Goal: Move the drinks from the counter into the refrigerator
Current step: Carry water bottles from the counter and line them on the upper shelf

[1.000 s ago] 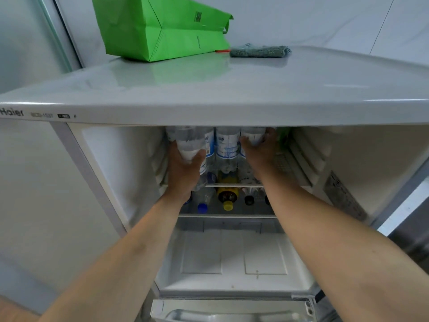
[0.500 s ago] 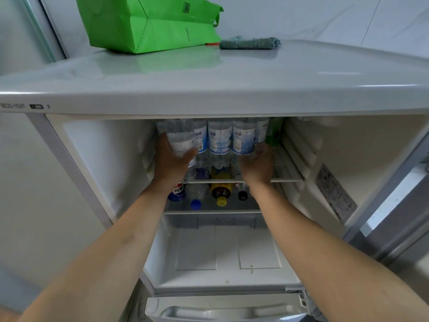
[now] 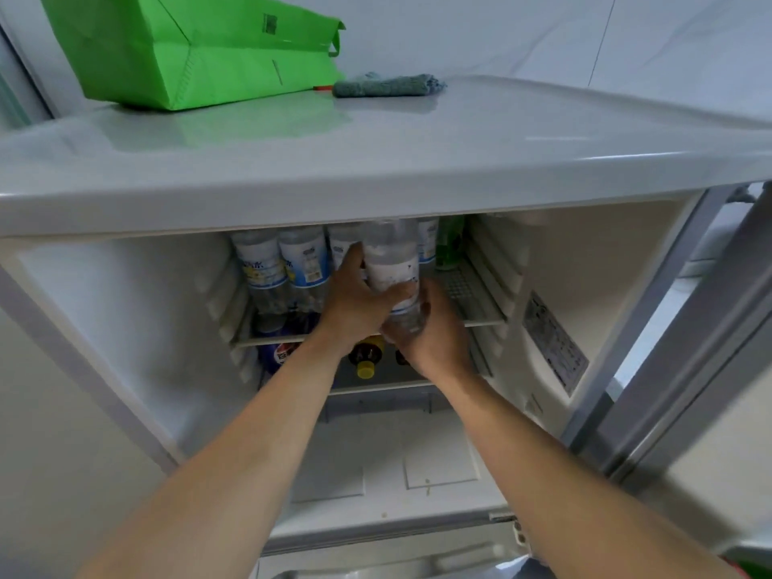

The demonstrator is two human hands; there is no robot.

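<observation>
Item in hand: water bottle; clear plastic, pale label; held upright just in front of the upper shelf of the refrigerator, not yet set down, so far as can be judged

Left hand: fingers curled round the bottle's left side, thumb across the front below the label; this appears to be the steering grip

Right hand: cupped under and behind the bottle's base, fingers curled on it; likely bearing the weight so the bottle goes in level

Row left of the fingers: standing water bottles, touching one another; packed tight, presumably to save room

Right of the fingers: green bottle at the back; bare shelf beside it, the probable slot

Below the fingers: lower shelf with bottles lying down, caps outward; yellow cap and a blue-labelled bottle visible

Above the fingers: refrigerator top carrying a green bag and a folded cloth

Stage: placement under way; risk of knocking the neighbouring row
</observation>
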